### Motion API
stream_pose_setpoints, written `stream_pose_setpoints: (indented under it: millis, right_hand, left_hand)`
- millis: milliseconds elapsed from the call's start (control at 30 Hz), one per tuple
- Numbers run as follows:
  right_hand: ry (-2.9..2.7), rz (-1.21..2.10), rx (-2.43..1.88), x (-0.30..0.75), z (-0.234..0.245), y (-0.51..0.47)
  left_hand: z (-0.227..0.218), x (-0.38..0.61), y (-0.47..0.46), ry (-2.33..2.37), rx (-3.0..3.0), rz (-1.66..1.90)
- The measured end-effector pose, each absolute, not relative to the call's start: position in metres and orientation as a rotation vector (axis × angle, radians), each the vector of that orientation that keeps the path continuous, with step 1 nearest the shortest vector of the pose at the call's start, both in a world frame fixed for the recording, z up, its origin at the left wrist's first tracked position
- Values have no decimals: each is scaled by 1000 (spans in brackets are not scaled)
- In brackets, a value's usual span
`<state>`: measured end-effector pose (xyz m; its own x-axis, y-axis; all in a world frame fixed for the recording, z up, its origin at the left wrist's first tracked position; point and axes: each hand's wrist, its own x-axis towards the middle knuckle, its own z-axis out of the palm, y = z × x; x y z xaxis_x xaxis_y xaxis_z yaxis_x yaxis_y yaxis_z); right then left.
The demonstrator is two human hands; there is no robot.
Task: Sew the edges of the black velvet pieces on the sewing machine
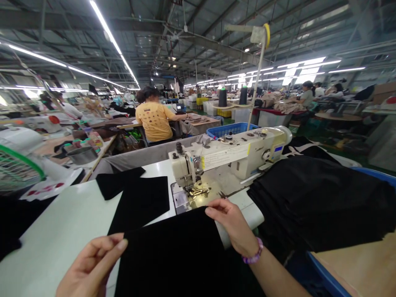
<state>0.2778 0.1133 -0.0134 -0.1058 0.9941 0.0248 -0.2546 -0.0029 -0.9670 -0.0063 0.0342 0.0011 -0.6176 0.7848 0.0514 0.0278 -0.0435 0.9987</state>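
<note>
A black fabric panel (173,251) is stretched between my two hands in front of the sewing machine (229,152). My left hand (93,264) pinches its upper left corner between thumb and fingers. At the upper right corner, my right hand (230,220) pinches the edge, just below the needle area and its lit metal plate (199,194). The panel's lower part runs out of the picture. Beyond it, more black cut pieces (142,202) lie flat on the white table (77,222).
A thick stack of black fabric (321,198) sits to the right of the machine. On the left stands a fan (21,161) with a green rim. A blue basket (230,130) and a thread stand (256,78) are behind the machine. A person in a yellow shirt (154,119) sits further ahead.
</note>
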Motion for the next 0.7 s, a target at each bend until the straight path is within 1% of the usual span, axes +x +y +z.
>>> stream_pose_setpoints:
  millis: [67,133,200,233,267,300,367,467,533,700]
  right_hand:
    - [-1127,1432,-963,279,-14,109]
    - [-1164,1462,-973,277,-17,100]
    - [-1182,1520,-987,272,-25,84]
    - [-1172,1565,-999,269,-31,75]
    - [-1151,1606,-1012,266,-39,67]
    - [-1137,1628,-1026,264,-48,58]
    - [-1184,1562,-1072,263,-67,46]
    - [-1520,1239,-1085,271,-88,38]
    - [-1745,1015,-1014,281,-94,40]
    - [-2059,597,-830,298,-96,50]
  left_hand:
    - [28,-7,47,1762,1022,1662]
    - [56,-5,68,1862,1310,1528]
    - [72,2,98,1859,1680,1239]
    - [72,8,114,1819,1837,1104]
    - [67,15,130,1768,1941,953]
    - [56,23,145,1734,1964,875]
    - [27,40,170,1686,1974,808]
    - [-17,59,188,1683,1950,793]
    - [-33,64,191,1699,1920,799]
    - [-37,61,196,1733,1871,766]
